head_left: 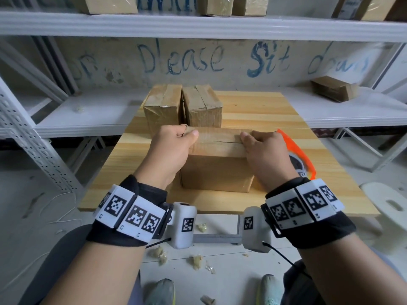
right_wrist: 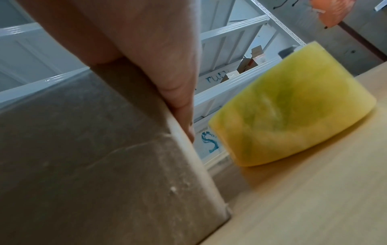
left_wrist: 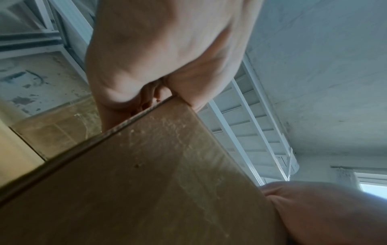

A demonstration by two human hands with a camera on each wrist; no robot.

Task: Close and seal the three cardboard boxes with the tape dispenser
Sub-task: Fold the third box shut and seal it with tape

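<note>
- Cardboard box, the near one, sits mid-tabletop right in front of the person, flaps folded down and meeting in a thin seam across its top, with no tape to be seen on that seam.
- Left hand wraps the box's left top edge, thumb lying on the lid and fingers curled down the far-left side: a firm clamp on the cardboard.
- Right hand mirrors it at the right top edge, thumb tip on the seam, fingers bent over the side. Both grips are closed on the box, nothing else in them.
- Judging by the plain brown corrugated walls, this should handle light and fairly stiff, though the flaps look springy and will want pressing flat. The matte, slightly dusty face should not slip. The top corners, where the hands are now, look the best hold.
- Tape dispenser lies just right of the box on the tabletop, touched by neither hand: bright orange plastic frame, hard and smooth. The right wrist view shows its roll as a glossy yellowish drum, blurred.
- That pale wood tabletop is flat, grained and smooth, so the box may slide under a pull of tape.
- Farther back stand two more boxes, left one and right one, touching side by side, each with a shiny tape strip over its top, so seemingly sealed already.
- Beyond, white metal shelving carries other cartons.
</note>
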